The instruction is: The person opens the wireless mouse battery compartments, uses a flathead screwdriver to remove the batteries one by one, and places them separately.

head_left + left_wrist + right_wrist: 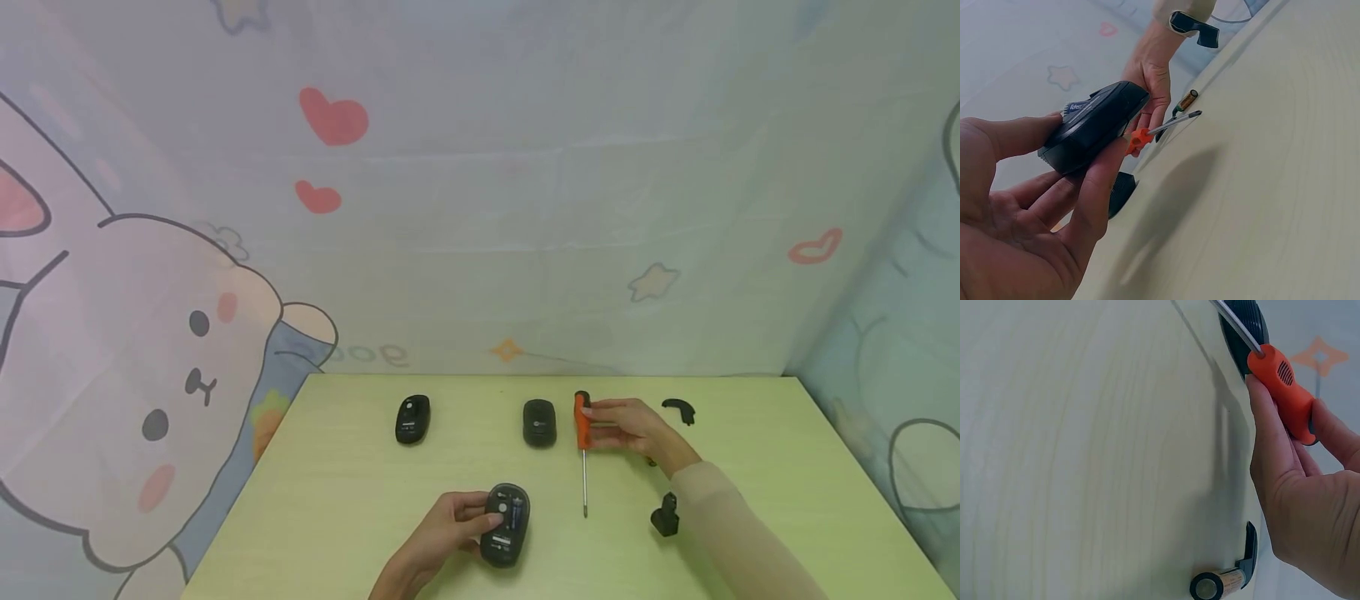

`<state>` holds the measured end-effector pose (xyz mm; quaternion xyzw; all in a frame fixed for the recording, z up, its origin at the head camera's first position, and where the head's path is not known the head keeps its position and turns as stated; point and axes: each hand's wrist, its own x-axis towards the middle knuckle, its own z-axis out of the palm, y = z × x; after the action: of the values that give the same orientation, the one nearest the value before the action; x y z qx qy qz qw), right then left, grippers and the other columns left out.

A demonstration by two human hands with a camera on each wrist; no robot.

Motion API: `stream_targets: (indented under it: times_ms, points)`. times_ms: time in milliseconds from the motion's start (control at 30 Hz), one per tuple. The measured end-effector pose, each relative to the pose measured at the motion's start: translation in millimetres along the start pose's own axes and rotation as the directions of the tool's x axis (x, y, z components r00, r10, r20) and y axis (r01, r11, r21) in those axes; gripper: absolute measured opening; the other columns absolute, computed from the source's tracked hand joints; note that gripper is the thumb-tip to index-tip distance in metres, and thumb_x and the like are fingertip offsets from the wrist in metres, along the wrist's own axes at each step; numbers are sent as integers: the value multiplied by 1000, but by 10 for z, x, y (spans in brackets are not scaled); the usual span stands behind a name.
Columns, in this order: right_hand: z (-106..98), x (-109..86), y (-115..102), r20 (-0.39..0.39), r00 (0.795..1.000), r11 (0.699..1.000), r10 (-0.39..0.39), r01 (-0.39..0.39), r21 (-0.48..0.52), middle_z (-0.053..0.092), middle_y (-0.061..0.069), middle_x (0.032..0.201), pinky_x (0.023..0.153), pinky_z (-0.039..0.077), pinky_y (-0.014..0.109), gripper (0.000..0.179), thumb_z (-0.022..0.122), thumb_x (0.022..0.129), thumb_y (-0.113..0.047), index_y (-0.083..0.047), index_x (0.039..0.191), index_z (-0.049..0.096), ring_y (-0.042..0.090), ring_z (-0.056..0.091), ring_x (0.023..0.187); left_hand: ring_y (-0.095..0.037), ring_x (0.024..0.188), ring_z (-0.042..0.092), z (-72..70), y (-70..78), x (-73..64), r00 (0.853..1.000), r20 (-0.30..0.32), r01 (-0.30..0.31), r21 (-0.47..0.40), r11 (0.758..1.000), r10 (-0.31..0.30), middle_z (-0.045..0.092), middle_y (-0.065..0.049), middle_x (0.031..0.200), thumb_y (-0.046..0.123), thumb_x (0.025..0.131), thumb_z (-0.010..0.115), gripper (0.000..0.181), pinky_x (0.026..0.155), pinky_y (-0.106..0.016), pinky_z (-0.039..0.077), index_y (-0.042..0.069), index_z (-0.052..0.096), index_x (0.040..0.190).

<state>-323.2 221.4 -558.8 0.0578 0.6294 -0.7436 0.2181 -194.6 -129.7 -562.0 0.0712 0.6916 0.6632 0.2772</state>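
Observation:
My left hand (450, 529) holds a black computer mouse (510, 546) at its side edges, thumb across its underside. That underside faces up, and a dark battery (516, 510) shows in its uncovered compartment. The left wrist view has this mouse (1094, 128) side-on, raised over its shadow. My right hand (628, 425) pinches a screwdriver by its orange and black handle (582, 425). Its metal shaft points toward me, and the tip stands apart from the mouse. In the right wrist view the thumb and fingers press the sides of the orange handle (1288, 394).
Two more black mice lie further back, one left (412, 419) and one near the screwdriver (539, 423). A curved black piece (681, 410) rests at the back right. Near it lies a battery (1225, 584), mostly behind my right hand in the head view. A small black device (666, 515) sits at my right wrist.

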Motion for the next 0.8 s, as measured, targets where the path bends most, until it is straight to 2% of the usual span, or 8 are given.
stream_targets:
  times_ms: [533, 800]
  points:
    - [-8, 63, 73, -36, 999, 999, 13, -14, -41, 75, 5, 97, 79, 70, 39, 60, 69, 102, -9, 15, 150, 41, 16, 76, 83, -10, 90, 73, -15, -7, -10, 1000, -11, 14, 4, 1000, -14, 78, -13, 123, 18, 99, 73, 51, 64, -22, 58, -4, 59, 143]
    - [29, 72, 81, -116, 993, 989, -9, -9, -147, 72, 9, 95, 76, 70, 36, 57, 71, 100, -11, 17, 144, 48, 17, 74, 77, -9, 89, 73, -10, -37, -1, 1000, -22, 20, -6, 1000, -20, 77, -15, 124, 18, 98, 74, 54, 65, -22, 59, -7, 57, 143]
